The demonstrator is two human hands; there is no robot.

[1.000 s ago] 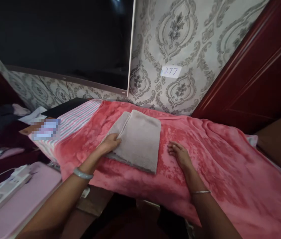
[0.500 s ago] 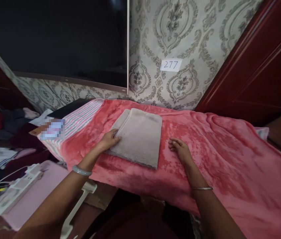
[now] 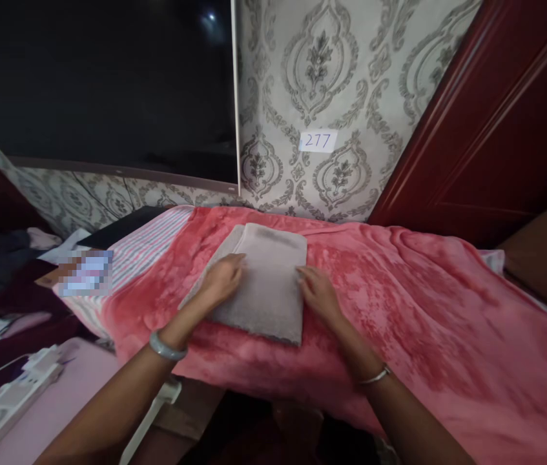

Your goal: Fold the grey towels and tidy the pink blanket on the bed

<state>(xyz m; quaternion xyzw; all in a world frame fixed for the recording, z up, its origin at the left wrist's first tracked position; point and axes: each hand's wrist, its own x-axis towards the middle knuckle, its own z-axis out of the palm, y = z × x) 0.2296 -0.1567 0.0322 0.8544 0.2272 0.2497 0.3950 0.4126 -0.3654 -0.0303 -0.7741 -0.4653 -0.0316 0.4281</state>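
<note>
A folded grey towel (image 3: 273,290) lies on the pink-red blanket (image 3: 399,310). Its lower layer sticks out at the left, past the fold of the upper one. My left hand (image 3: 223,279) is closed on the upper layer's left edge, with fingers curled and a grey-green bangle on the wrist. At the towel's right edge, my right hand (image 3: 320,294) pinches the cloth between thumb and fingers. Slight blur softens both hands, and their palms are hidden.
A large dark television (image 3: 108,84) is at the back left. Paper marked 277 (image 3: 318,140) sticks to the patterned wall. Beside the blanket is a striped cloth (image 3: 152,242) with a blurred-out item (image 3: 86,272). A white power strip (image 3: 16,394) lies lower left; a dark red door (image 3: 471,129) stands right.
My right hand has come left onto the towel's right edge. My left hand has shifted inward over the towel, onto the upper layer's edge. The view has tilted up and turned slightly right.
</note>
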